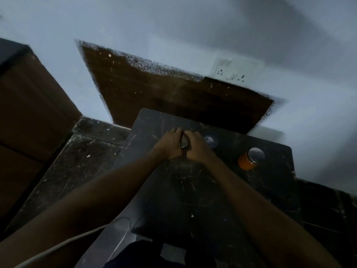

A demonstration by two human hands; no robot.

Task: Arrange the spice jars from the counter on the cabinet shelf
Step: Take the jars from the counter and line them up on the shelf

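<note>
Nearest the camera, both forearms are extended forward over a dark, scratched slab (185, 190) that lies on the speckled counter (77, 161); a pale cord (58, 246) is seen trailing at the lower left; the lighting is dim and the view blurred.

At the far part of the slab, the left hand (170, 144) and the right hand (197, 146) are brought together, both closed around one spice jar (184, 143), of which only a sliver of the metallic lid is shown between the fingers; the two-handed hold is judged to serve steadying or lifting the jar ahead of its move to the shelf; whether the jar rests on the slab or is raised cannot be told.

Just beside the right hand a dark jar (210, 141) is stood upright; further right, apart from it, an orange jar (249, 159) with a pale lid is stood; both are judged to be awaiting transfer.

Beyond, a brown panel (164, 97) is set against the pale wall, with a switch plate (237, 68) above it; a brown cabinet (29, 105) is seen at the left; its shelf is not visible.

No brand, label or writing can be read on any jar.
</note>
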